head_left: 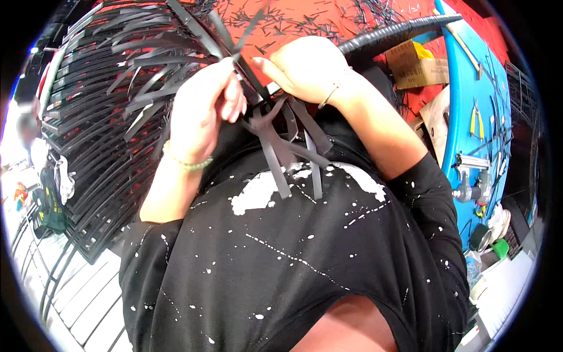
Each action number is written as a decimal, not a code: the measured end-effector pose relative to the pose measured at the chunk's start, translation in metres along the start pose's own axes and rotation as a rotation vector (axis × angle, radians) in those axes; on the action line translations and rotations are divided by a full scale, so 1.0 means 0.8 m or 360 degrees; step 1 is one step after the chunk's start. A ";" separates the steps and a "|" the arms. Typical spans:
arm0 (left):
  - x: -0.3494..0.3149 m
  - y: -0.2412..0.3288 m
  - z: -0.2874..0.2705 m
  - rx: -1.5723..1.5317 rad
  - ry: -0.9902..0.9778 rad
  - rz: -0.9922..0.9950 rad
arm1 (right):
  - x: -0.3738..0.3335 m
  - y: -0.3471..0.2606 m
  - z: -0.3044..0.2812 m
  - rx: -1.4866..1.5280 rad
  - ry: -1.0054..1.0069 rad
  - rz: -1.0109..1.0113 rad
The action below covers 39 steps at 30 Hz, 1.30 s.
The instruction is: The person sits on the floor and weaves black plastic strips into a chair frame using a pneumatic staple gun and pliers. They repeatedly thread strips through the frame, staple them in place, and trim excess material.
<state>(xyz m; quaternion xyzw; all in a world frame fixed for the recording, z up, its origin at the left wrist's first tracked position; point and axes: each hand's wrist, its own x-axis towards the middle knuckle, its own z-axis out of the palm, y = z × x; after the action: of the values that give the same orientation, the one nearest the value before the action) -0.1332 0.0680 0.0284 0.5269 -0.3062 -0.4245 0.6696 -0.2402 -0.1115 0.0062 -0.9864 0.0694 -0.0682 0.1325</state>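
Observation:
My left hand (202,108) is closed, its fingers curled in beside a narrow dark bar (249,76), and a flat black strip (221,32) runs up from its fingertips. Across the bar, my right hand (311,67) bends over at the wrist with its thumb against the strips. Its other fingers are mostly hidden, so what they grip is hard to make out. Several loose black strip ends (275,155) hang below the bar, over my dark shirt. More strips (158,61) fan out to the left of my left hand.
Rows of curved black woven pieces (88,152) fill the left side. Black offcuts litter the red surface (246,14) ahead. On the right are a cardboard box (419,70) and a blue table (463,105) bearing a hammer (469,58), yellow-handled pliers (477,122) and a power tool (474,185).

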 end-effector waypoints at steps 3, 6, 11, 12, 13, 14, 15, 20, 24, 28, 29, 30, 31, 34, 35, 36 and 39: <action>0.002 0.006 0.012 -0.0141 0.0016 -0.0093 | 0.000 -0.005 0.001 -0.0040 -0.0023 0.0003; -0.004 0.024 0.022 0.0000 0.0142 -0.0013 | 0.003 -0.012 0.004 -0.0072 0.0111 -0.0019; -0.027 0.059 0.031 0.0217 0.0236 -0.0040 | 0.003 -0.024 0.011 -0.0041 0.0187 -0.0039; -0.028 0.062 0.033 0.0233 0.0254 -0.0063 | 0.002 -0.025 0.011 -0.0024 0.0216 -0.0039; -0.029 0.063 0.034 0.0248 0.0272 -0.0080 | 0.002 -0.025 0.011 -0.0004 0.0209 -0.0035; -0.029 0.063 0.035 0.0259 0.0285 -0.0093 | 0.002 -0.027 0.012 -0.0011 0.0157 -0.0025; -0.026 0.062 0.034 0.0230 0.0226 -0.0030 | 0.001 -0.027 0.013 -0.0032 0.0159 -0.0031; -0.002 0.058 0.009 0.0256 0.0232 -0.0110 | 0.005 -0.030 0.017 -0.0018 0.0039 -0.0056; -0.006 0.044 -0.001 0.0478 -0.0167 -0.0116 | 0.002 -0.027 0.017 -0.0020 0.0050 -0.0081; -0.028 0.059 -0.004 0.1215 -0.0095 0.0436 | 0.000 -0.021 0.024 0.0049 0.0206 -0.0185; -0.038 0.069 -0.005 0.1620 -0.0017 0.0602 | 0.003 -0.021 0.029 0.0144 0.0397 -0.0400; -0.050 0.081 -0.006 0.2017 0.0064 0.0773 | 0.001 -0.020 0.030 0.0093 0.0387 -0.0376; -0.071 0.100 -0.005 0.1983 0.0163 0.0756 | 0.000 -0.019 0.032 0.0045 0.0375 -0.0348; -0.115 0.128 0.004 0.1873 -0.0027 0.0794 | -0.003 -0.018 0.034 -0.0043 0.0320 -0.0255; -0.120 0.119 0.007 0.1993 -0.0186 0.0686 | -0.004 -0.018 0.034 -0.0030 0.0291 -0.0214; -0.126 0.110 0.009 0.2095 -0.0349 0.0412 | -0.003 -0.017 0.034 -0.0005 0.0272 -0.0195; -0.099 0.045 0.000 0.2060 -0.0083 0.0485 | 0.001 -0.017 0.035 0.0021 0.0354 -0.0279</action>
<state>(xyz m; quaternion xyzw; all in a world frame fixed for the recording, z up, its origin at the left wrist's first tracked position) -0.1599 0.1417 0.0657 0.7631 -0.5864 -0.0682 0.2630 -0.2335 -0.0920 -0.0167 -0.9741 -0.0033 -0.1889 0.1240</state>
